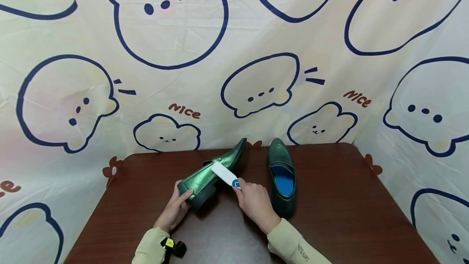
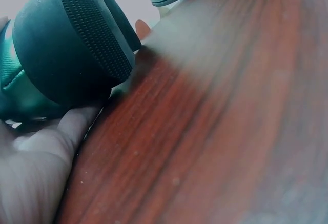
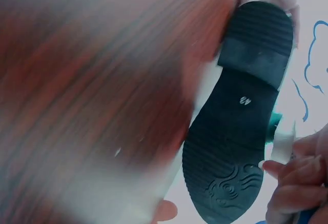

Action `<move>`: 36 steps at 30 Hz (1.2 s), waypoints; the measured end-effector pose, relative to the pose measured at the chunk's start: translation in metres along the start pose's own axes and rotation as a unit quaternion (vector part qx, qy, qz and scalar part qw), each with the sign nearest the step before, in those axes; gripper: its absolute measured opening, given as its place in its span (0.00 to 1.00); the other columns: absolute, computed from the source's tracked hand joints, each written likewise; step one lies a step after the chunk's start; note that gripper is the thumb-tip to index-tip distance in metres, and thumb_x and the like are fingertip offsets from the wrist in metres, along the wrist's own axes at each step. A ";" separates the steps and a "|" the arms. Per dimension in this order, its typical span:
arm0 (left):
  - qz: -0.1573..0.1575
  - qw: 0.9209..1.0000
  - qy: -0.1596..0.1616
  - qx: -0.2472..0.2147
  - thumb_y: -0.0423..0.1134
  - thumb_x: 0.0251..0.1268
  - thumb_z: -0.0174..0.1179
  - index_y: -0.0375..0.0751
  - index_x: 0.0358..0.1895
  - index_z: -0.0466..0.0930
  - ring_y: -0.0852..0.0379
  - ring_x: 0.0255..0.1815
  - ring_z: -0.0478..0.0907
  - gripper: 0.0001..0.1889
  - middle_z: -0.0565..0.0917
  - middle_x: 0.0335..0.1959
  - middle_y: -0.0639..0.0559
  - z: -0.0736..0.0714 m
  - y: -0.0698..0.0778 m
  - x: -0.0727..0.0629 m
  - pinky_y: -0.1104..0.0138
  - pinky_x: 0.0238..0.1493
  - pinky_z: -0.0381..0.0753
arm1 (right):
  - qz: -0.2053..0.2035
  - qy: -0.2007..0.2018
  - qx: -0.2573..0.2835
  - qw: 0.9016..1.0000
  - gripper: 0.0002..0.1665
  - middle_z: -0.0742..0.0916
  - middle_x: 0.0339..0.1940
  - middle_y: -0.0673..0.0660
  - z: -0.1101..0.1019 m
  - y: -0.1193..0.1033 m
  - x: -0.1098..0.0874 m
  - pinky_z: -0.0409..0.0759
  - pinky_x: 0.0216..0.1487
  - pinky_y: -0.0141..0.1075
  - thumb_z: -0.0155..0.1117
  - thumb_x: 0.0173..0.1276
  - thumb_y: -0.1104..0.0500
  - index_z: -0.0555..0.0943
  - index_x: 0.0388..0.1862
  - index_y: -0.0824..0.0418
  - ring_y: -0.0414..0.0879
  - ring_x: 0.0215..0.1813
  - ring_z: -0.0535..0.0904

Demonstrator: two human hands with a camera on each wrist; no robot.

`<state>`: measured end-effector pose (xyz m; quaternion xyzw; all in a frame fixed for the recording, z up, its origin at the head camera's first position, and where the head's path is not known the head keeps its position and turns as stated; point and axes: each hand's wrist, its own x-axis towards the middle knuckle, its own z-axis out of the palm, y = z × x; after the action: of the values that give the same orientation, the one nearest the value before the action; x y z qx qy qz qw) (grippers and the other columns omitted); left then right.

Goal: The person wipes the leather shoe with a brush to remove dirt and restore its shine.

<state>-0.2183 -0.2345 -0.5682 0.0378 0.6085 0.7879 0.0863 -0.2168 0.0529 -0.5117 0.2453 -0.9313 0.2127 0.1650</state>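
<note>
My left hand (image 1: 175,211) grips a green metallic loafer (image 1: 199,180) by its heel end, the thumb lying along the side. The loafer is tilted onto its side, toe pointing away to the back right. In the right wrist view its black sole (image 3: 230,126) faces the camera; the left wrist view shows the thick black heel (image 2: 66,44) close up. My right hand (image 1: 256,203) holds a flat white tool (image 1: 222,173) with a blue part near the fingers, seemingly a brush. Its white end lies against the loafer's upper side; bristles cannot be made out.
The other green loafer (image 1: 282,174), with a blue insole, stands upright to the right of my right hand, toe toward the back. Both are over a dark brown wooden table (image 1: 337,199). A cartoon-printed cloth (image 1: 205,93) rises behind the table's back edge.
</note>
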 end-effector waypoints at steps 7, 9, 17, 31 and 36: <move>0.002 1.000 -0.017 0.021 0.45 0.86 0.44 0.52 0.63 0.51 0.67 0.60 0.74 0.15 0.63 0.67 0.53 -0.004 -0.003 -0.001 0.69 0.59 0.76 | -0.092 -0.077 0.046 0.992 0.09 0.89 0.31 0.48 0.003 -0.013 -0.002 0.75 0.26 0.28 0.65 0.77 0.52 0.83 0.47 0.55 0.34 0.26 0.78; 0.007 0.999 -0.022 0.025 0.45 0.87 0.43 0.53 0.63 0.51 0.67 0.60 0.73 0.14 0.63 0.66 0.53 -0.005 -0.003 -0.001 0.69 0.60 0.76 | -0.097 -0.085 0.049 0.990 0.09 0.89 0.31 0.47 0.004 -0.016 -0.002 0.74 0.26 0.27 0.65 0.77 0.52 0.83 0.48 0.55 0.33 0.25 0.77; 0.010 1.000 -0.023 0.015 0.45 0.86 0.44 0.52 0.63 0.51 0.65 0.59 0.75 0.14 0.64 0.66 0.54 -0.004 -0.002 -0.002 0.68 0.59 0.77 | -0.053 -0.048 0.005 0.997 0.09 0.90 0.30 0.51 0.001 -0.009 -0.002 0.76 0.25 0.32 0.68 0.75 0.52 0.82 0.45 0.56 0.40 0.26 0.82; 0.013 0.999 -0.028 0.026 0.44 0.87 0.44 0.51 0.63 0.51 0.67 0.59 0.74 0.14 0.65 0.65 0.55 -0.006 -0.002 -0.003 0.69 0.59 0.76 | -0.084 -0.090 0.025 0.992 0.11 0.91 0.34 0.50 -0.003 -0.015 -0.002 0.79 0.27 0.31 0.67 0.76 0.51 0.84 0.49 0.56 0.37 0.28 0.82; 0.010 0.999 -0.027 0.013 0.43 0.86 0.45 0.52 0.62 0.51 0.66 0.59 0.74 0.15 0.64 0.65 0.54 -0.005 -0.001 -0.001 0.69 0.60 0.77 | -0.074 -0.084 0.012 0.994 0.11 0.90 0.32 0.49 0.001 -0.020 -0.002 0.75 0.24 0.31 0.67 0.75 0.50 0.84 0.48 0.55 0.37 0.26 0.81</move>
<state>-0.2184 -0.2396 -0.5701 0.0669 0.6158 0.7794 0.0942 -0.2050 0.0379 -0.5069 0.3324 -0.9186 0.1899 0.0984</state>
